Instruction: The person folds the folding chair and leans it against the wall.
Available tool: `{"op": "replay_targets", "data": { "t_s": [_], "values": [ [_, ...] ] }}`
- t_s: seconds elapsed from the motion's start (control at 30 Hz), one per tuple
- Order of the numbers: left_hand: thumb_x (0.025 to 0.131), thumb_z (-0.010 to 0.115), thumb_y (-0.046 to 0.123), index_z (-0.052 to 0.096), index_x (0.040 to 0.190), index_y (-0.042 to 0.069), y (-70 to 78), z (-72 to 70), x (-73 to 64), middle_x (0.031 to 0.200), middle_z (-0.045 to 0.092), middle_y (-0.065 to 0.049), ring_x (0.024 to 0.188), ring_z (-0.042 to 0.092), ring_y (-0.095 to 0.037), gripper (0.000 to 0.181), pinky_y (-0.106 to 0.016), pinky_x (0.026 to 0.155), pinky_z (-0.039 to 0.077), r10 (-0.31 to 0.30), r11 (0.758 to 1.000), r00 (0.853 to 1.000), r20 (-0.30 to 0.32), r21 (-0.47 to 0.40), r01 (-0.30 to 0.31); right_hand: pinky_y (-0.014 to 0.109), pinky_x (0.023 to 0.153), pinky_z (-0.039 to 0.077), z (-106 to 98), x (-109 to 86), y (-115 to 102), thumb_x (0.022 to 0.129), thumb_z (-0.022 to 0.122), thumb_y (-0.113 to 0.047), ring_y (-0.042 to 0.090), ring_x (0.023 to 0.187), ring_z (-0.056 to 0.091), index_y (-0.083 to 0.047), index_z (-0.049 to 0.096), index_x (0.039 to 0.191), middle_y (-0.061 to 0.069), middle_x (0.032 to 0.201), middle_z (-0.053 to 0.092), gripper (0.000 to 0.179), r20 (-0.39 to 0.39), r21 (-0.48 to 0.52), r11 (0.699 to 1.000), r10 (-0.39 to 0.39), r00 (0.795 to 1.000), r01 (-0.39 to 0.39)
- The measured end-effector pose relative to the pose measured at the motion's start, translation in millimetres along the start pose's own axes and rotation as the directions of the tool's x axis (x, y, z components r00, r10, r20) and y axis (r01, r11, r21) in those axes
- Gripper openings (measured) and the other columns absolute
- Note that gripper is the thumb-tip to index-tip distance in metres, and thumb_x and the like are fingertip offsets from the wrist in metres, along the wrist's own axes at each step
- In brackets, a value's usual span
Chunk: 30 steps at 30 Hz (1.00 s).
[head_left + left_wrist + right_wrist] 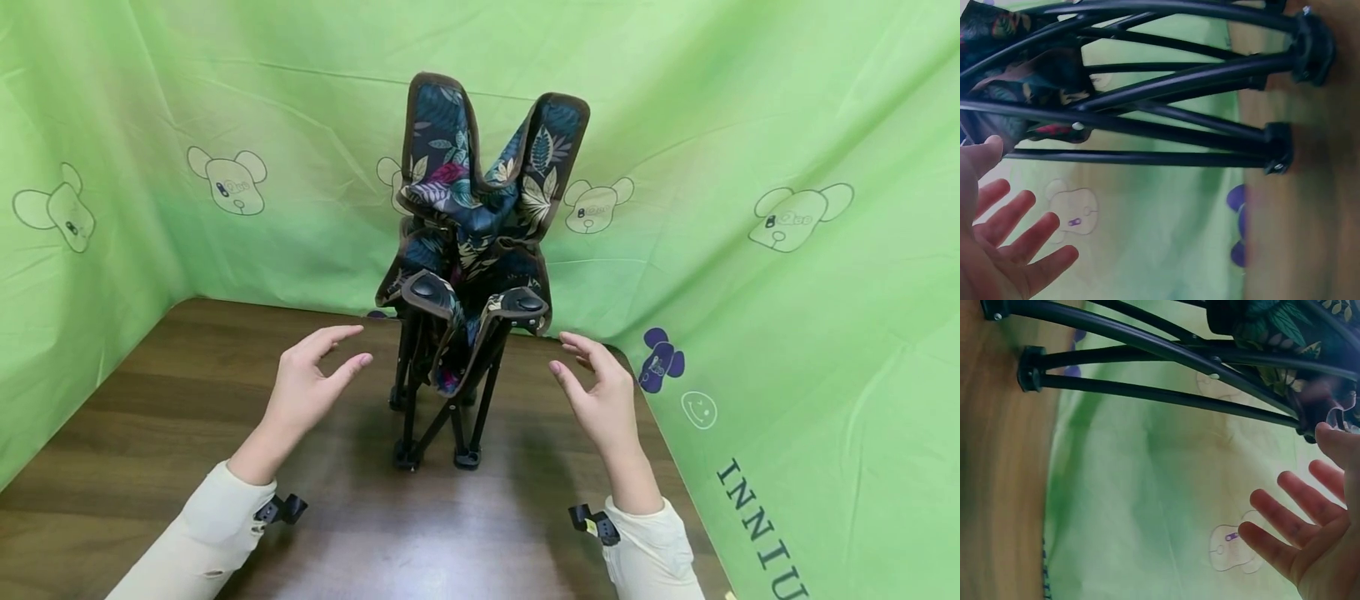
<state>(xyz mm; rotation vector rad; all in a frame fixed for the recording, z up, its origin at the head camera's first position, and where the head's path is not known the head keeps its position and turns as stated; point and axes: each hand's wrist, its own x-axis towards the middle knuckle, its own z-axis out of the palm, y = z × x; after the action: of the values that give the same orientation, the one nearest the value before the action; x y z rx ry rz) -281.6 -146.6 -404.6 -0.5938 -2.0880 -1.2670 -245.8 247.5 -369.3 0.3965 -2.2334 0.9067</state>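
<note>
A partly folded camping chair (480, 217) with dark leaf-and-flower fabric stands upright on the wooden table. Its black tube legs (1185, 81) cross and end in black plastic feet (467, 457). To its left, my left hand (311, 379) is held apart from the frame, fingers relaxed and thumb spread. My right hand (603, 396) is poised likewise on the right side, palm toward the chair. Neither hand holds anything. In the right wrist view, the right hand's spread fingers (1279, 544) lie below the chair's tubes.
Green cloth (300, 108) printed with bear heads hangs behind the table and on both sides. The brown wooden table (142, 417) has its back edge close behind the chair. Each white sleeve (217, 521) has a small black wrist mount (281, 508) or similar device.
</note>
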Motion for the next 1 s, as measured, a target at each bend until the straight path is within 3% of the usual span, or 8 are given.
{"op": "replay_targets", "data": {
  "t_s": [0.17,0.27,0.4,0.5,0.6,0.73,0.83,1.0],
  "values": [
    [0.087,0.083,0.015,0.073,0.122,0.011,-3.2,6.4,-11.4,0.119,0.075,-0.010,0.112,0.071,-0.025,0.037,-0.037,0.095,0.058,-0.069,0.997,0.997,0.026,-0.043,0.070,0.022,0.099,0.056,8,-9.6,5,0.091,0.077,-0.008,0.024,0.113,0.070,-0.013,0.067,0.131,0.007,0.127,0.073,0.041,0.025,0.129,0.986,0.101,0.995,-0.103],
    [0.089,0.081,0.017,0.073,0.123,0.012,-5.9,9.5,-17.1,0.120,0.075,-0.009,0.111,0.071,-0.027,0.035,-0.041,0.094,0.059,-0.106,0.992,0.994,0.040,-0.064,0.108,0.019,0.096,0.056,13,-14.9,8,0.091,0.076,-0.004,0.019,0.111,0.070,-0.011,0.067,0.131,0.012,0.126,0.073,0.041,0.039,0.193,0.968,0.155,0.987,-0.159],
    [0.091,0.080,0.021,0.072,0.123,0.013,-8.2,14.1,-24.8,0.121,0.075,-0.006,0.109,0.073,-0.022,0.034,-0.033,0.092,0.060,-0.182,0.974,0.981,0.068,-0.124,0.190,0.018,0.093,0.057,17,-18.8,2,0.092,0.073,0.000,0.021,0.110,0.071,-0.003,0.065,0.131,0.018,0.125,0.072,0.040,0.063,0.234,0.948,0.204,0.977,-0.213],
    [0.092,0.078,0.021,0.072,0.123,0.012,-10.7,20.4,-33.2,0.121,0.075,-0.005,0.107,0.073,-0.015,0.033,-0.021,0.089,0.059,-0.239,0.946,0.966,0.101,-0.199,0.255,0.018,0.090,0.058,15,-20.3,-12,0.093,0.071,0.001,0.030,0.108,0.072,0.001,0.063,0.131,0.023,0.122,0.072,0.038,0.087,0.251,0.937,0.229,0.969,-0.244],
    [0.093,0.077,0.022,0.071,0.124,0.009,-14.9,27.9,-42.9,0.121,0.075,-0.007,0.106,0.073,-0.008,0.034,-0.018,0.087,0.059,-0.279,0.918,0.951,0.131,-0.253,0.304,0.014,0.087,0.057,15,-22.2,-22,0.094,0.070,0.000,0.034,0.105,0.072,0.003,0.063,0.130,0.026,0.119,0.071,0.037,0.113,0.269,0.924,0.249,0.962,-0.271],
    [0.092,0.078,0.025,0.071,0.123,0.009,-16.5,34.9,-48.5,0.120,0.076,-0.006,0.108,0.073,-0.015,0.035,-0.023,0.088,0.060,-0.313,0.899,0.938,0.147,-0.273,0.342,0.016,0.087,0.058,25,-27.2,-7,0.094,0.071,-0.001,0.034,0.107,0.071,0.001,0.063,0.131,0.025,0.121,0.072,0.038,0.131,0.290,0.911,0.266,0.955,-0.294],
    [0.092,0.078,0.025,0.072,0.122,0.011,-15.7,38.6,-48.6,0.120,0.076,-0.006,0.110,0.073,-0.026,0.033,-0.020,0.087,0.060,-0.331,0.887,0.930,0.162,-0.283,0.365,0.017,0.088,0.058,34,-30.5,11,0.095,0.071,-0.002,0.033,0.108,0.071,-0.003,0.064,0.132,0.022,0.121,0.072,0.038,0.126,0.309,0.900,0.280,0.952,-0.306],
    [0.094,0.076,0.022,0.070,0.125,0.007,-15.3,44.8,-50.9,0.122,0.074,-0.012,0.110,0.072,-0.021,0.035,-0.017,0.087,0.059,-0.375,0.858,0.906,0.197,-0.296,0.419,0.014,0.089,0.056,42,-33.2,20,0.097,0.069,-0.006,0.018,0.107,0.071,-0.005,0.063,0.132,0.024,0.122,0.071,0.036,0.137,0.363,0.876,0.287,0.948,-0.317]
  ]
}}
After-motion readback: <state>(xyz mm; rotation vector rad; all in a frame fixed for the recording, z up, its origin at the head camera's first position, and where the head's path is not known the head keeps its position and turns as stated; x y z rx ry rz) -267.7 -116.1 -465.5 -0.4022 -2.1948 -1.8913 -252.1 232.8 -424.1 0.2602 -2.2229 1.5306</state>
